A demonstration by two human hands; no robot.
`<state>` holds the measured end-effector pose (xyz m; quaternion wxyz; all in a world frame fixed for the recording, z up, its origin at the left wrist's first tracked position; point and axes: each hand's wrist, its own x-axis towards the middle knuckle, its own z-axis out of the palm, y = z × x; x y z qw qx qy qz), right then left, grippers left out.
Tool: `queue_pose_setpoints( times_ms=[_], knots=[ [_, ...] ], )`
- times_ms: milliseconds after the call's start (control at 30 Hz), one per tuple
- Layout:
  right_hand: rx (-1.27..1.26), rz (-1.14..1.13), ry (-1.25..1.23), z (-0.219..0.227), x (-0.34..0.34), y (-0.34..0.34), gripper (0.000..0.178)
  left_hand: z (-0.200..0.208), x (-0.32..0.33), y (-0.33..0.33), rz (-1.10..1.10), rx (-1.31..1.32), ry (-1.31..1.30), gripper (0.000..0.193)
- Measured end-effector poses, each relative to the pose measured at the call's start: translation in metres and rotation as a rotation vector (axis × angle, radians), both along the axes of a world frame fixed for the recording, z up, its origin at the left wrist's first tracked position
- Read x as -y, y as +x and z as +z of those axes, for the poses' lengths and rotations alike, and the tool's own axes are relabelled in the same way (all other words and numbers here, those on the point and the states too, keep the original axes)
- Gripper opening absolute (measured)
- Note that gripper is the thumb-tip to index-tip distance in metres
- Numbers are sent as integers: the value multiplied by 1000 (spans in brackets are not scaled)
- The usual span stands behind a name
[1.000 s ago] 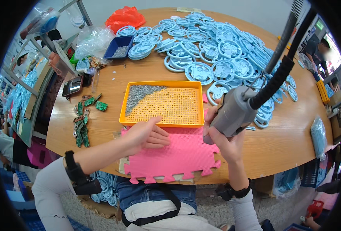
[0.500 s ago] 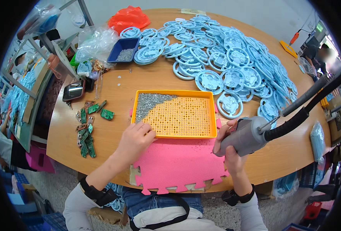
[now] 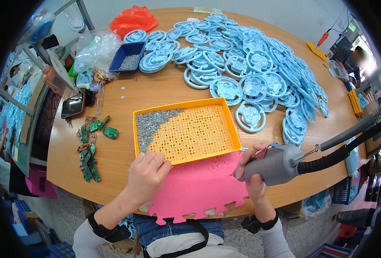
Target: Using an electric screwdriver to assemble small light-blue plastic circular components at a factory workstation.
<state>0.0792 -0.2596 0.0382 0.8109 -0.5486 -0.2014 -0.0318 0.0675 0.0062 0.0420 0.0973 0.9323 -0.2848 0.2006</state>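
My left hand is closed on the near left edge of a yellow tray. The tray sits askew, its right end farther from me, partly over a pink foam mat. Small silver screws are heaped in its far left corner, and a grid of holes fills the rest of its floor. Right of the tray, my right hand wraps round a grey electric screwdriver, whose tip points left over the mat. A dark cable and a coil spring run from its back end.
Light blue plastic wheel-shaped parts pile up across the far right. Green circuit boards lie at left. A blue bin with screws stands at the back, beside clear bags and a red bag. A person is at far right.
The yellow tray has turned, its left end swinging nearer me, with my left hand on its edge. My right hand still holds the screwdriver. The whole view has shifted slightly.
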Motion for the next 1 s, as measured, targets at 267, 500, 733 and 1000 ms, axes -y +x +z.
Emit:
queue_pose_setpoints(
  times_ms=[267, 500, 733, 1000],
  knots=[
    [1, -47, 28, -5, -6, -4, 59, -3, 9, -16, -1, -47, -35, 7],
    [-4, -158, -23, 10, -11, -17, 63, -12, 3, -20, -83, -100, -24, 9],
    [-30, -274, -20, 28, -30, -36, 68, -13, -7, -12, -176, -164, -42, 13],
    [211, -228, -128, -2, -64, -19, 59, -22, -11, -4, -268, -275, -76, 27]
  ],
)
